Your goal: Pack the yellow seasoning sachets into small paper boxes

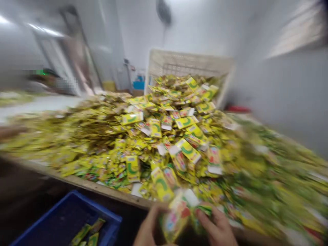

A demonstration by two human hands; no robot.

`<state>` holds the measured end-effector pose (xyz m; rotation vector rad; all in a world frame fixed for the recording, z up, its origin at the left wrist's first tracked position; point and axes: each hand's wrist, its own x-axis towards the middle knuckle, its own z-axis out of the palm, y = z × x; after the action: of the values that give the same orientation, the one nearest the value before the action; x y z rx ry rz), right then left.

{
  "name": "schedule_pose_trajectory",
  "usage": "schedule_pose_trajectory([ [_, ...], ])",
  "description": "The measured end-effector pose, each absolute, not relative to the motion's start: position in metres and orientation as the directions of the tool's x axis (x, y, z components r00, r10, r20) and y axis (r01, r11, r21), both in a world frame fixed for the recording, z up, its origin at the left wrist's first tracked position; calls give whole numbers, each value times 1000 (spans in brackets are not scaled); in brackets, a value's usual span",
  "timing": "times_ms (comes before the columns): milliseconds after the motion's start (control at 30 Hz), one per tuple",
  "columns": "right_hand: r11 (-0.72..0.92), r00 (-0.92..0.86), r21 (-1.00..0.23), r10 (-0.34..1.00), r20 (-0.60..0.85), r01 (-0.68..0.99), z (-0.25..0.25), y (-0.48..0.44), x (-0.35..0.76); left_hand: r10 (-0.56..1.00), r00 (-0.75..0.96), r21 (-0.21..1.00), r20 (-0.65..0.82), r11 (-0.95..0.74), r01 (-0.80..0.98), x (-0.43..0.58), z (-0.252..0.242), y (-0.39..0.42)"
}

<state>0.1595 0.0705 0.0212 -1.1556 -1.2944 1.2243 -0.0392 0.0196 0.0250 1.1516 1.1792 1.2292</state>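
Both of my hands are at the bottom edge, just in front of the table's near edge. My left hand (148, 227) and my right hand (217, 227) together hold a bunch of small yellow sachets (176, 217) with green and red print, blurred by motion. Beyond them a huge heap of the same yellow sachets (159, 133) covers the table (84, 183). A white plastic crate (189, 63) stands tipped on its side at the back, with sachets spilling out of it onto the heap.
A blue plastic bin (64, 218) sits below the table's edge at the lower left with a few sachets (88, 234) in it. Another person's hand (10, 132) shows at the far left edge. White walls and a wall fan (164, 12) stand behind.
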Motion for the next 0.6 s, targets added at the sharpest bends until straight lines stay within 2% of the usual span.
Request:
schedule_pose_trajectory([
  [100, -36, -268, -999, 963, -24, -39, 29, 60, 179, 985, 98, 990, -139, 142, -24, -37, 30, 15],
  [200, -102, -400, -989, 915, -53, -103, 37, 50, 191, 907, 372, 979, -196, 203, 23, -34, 34, 19],
  [267, -119, -436, -988, 898, -64, -101, 41, 46, 196, 847, 482, 967, -225, 255, 3, -27, 32, 19],
  [333, -74, -417, -994, 908, -35, -78, 44, 44, 198, 845, 462, 943, -271, 329, -49, -19, 27, 16],
  [400, 34, -282, -999, 959, 42, -34, 48, 43, 197, 852, 415, 913, -320, 394, -104, -11, 19, 13],
  [500, 177, -59, -980, 983, 172, 93, 52, 39, 188, 869, 366, 911, -333, 397, -115, -3, 9, 5],
  [600, 286, -107, -937, 957, 270, 200, 50, 32, 175, 896, 300, 917, -326, 377, -129, 1, 2, -5],
])
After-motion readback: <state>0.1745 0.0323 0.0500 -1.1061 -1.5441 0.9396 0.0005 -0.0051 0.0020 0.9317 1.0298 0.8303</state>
